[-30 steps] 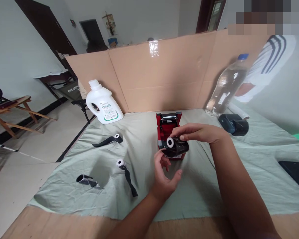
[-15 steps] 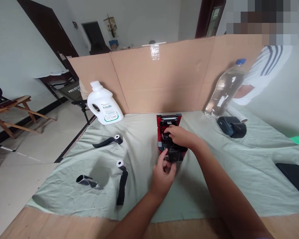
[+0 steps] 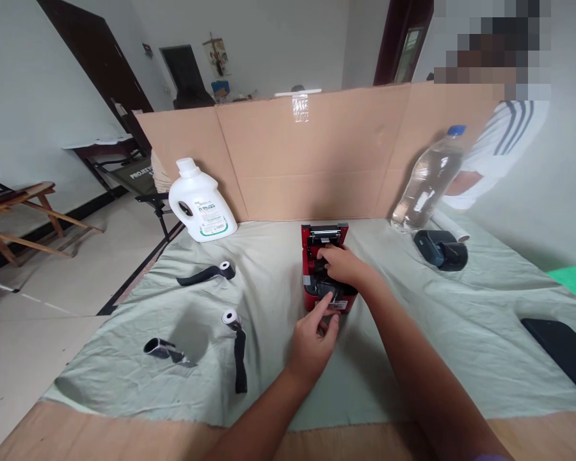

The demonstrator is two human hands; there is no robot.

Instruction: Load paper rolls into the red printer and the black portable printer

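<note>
A small red and black printer (image 3: 308, 298) stands on the cloth with its lid raised at the back. My right hand (image 3: 343, 264) reaches into it from the right, fingers bent around a dark roll (image 3: 320, 264) that they mostly hide. A piece of black strip (image 3: 327, 289) lies at the printer's front opening. My left hand (image 3: 312, 336) rests at the front edge, index finger stretched onto the strip and thumb apart below it. Left of the printer lie two white-cored rolls with black tails, the far roll (image 3: 226, 270) and the near roll (image 3: 231, 318).
A curled black strip (image 3: 160, 349) lies front left. A white detergent jug (image 3: 204, 205) and a water bottle (image 3: 427, 182) stand before the cardboard panel (image 3: 317, 153). A dark device (image 3: 440, 250) and a black phone (image 3: 561, 352) are on the right. Behind the panel is a person (image 3: 513, 137).
The black strip that hung over the printer's front has gone back inside, baring the front label. My right fingers have shifted slightly on the roll. My left index finger is straighter.
</note>
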